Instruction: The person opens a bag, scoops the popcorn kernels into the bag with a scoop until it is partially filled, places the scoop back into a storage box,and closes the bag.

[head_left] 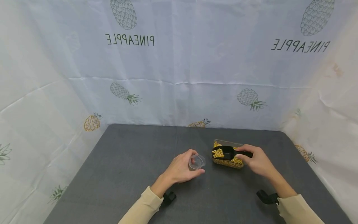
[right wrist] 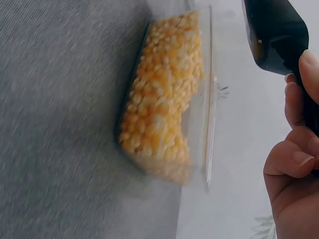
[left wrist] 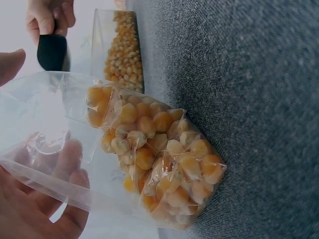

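Grey tabletop (head_left: pixel 126 161); right of ctr in frame, your R hand (head_left: pixel 259 161) grips the scoop (head_left: pixel 230 152) — hold its corn (head_left: pixel 218 153) lvl; L hand (head_left: pixel 179 168) curls round the clear bag (left wrist: pixel 164 154) — brace its mouth.

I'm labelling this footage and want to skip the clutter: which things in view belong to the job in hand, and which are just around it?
Apparently in the job:
clear plastic bag with corn kernels, held by the left hand
black scoop, gripped by the right hand
clear container of kernels

Just around it:
dark grey tabletop
pineapple-print cloth
black wrist fittings
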Demonstrator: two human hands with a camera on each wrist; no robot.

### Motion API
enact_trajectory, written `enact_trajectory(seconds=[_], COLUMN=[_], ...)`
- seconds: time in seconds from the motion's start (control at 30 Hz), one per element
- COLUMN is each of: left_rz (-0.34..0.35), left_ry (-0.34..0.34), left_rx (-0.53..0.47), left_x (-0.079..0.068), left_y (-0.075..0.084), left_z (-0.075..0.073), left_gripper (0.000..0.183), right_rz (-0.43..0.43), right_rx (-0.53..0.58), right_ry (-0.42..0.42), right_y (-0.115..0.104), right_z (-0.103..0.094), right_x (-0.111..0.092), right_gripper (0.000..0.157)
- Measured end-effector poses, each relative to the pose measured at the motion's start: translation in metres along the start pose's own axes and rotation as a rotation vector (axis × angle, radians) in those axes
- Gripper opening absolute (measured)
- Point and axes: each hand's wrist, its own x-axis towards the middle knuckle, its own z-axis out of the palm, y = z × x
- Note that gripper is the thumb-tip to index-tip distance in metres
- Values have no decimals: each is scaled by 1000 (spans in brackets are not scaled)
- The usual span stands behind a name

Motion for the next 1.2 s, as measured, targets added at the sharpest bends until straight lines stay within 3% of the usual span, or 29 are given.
enact_trajectory(seconds=[1.2], left_rz=[-1], left_ry=[4], left_rx=[38], left_x=[0], left_y=[2], left_z=[1], left_gripper=[62], right_rz=[-150], right_rx=[18], right_ry=[-36], right_y=[-41], right_z=[19], right_x=[7], right_gripper=[19])
